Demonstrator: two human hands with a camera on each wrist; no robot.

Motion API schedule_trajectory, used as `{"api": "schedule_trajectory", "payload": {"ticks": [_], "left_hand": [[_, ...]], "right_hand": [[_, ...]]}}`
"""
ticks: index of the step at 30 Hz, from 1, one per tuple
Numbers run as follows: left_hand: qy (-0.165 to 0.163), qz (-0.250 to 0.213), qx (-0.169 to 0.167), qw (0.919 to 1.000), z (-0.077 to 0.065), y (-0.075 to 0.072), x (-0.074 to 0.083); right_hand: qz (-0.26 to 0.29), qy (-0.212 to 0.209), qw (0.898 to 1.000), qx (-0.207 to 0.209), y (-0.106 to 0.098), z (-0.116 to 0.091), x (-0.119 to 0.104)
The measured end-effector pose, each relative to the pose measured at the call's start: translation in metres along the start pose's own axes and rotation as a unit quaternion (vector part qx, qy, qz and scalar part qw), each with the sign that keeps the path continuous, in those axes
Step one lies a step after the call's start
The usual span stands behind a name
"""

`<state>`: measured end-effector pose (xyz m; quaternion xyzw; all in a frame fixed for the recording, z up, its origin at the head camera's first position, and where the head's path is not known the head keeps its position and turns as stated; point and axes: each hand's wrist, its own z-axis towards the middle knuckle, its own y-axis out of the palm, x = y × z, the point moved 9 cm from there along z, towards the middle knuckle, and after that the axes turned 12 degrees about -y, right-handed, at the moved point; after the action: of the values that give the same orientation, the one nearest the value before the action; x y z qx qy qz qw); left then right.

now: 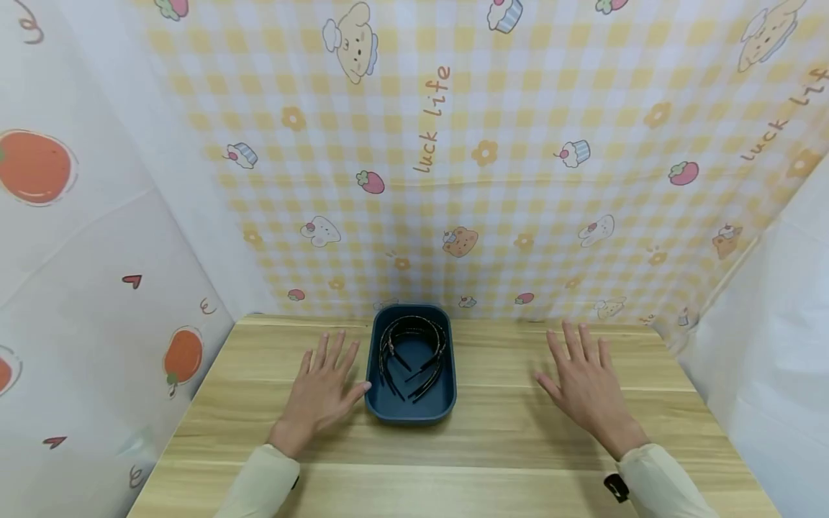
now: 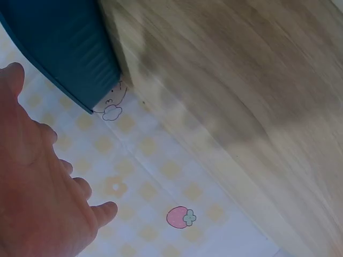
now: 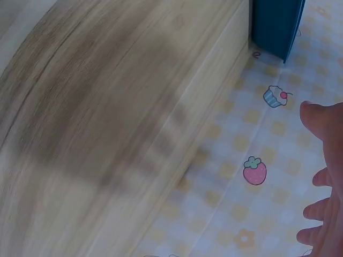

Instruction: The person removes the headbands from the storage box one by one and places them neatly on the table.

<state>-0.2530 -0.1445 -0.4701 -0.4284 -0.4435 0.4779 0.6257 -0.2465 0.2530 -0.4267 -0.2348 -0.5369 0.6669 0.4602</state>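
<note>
A dark blue plastic bin (image 1: 411, 417) stands on the wooden table near its back edge. Inside it lie several thin black headbands (image 1: 417, 321) with a fine glittery trim, nested together with their ends toward the front. My left hand (image 1: 324, 392) is spread out just left of the bin, the thumb tip right at the bin's left side in the head view. Well to the right of the bin is my right hand (image 1: 586, 392), fingers spread and holding nothing. The left wrist view shows the bin's ribbed outer wall (image 2: 69, 48) beyond the thumb.
The wooden table (image 1: 499, 439) runs back to a yellow checked cloth (image 1: 414, 208) hanging behind it. White cloth (image 1: 84, 237) with orange fruit prints closes off the left side, and plain white cloth (image 1: 771, 324) the right.
</note>
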Motion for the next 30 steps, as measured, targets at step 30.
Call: {"api": "schedule_trajectory", "payload": {"ticks": [30], "left_hand": [[-0.107,-0.124,-0.065,0.9844,0.012,0.026,0.026]], "right_hand": [[0.145,0.010,0.989,0.006,0.014,0.049,-0.055]]}}
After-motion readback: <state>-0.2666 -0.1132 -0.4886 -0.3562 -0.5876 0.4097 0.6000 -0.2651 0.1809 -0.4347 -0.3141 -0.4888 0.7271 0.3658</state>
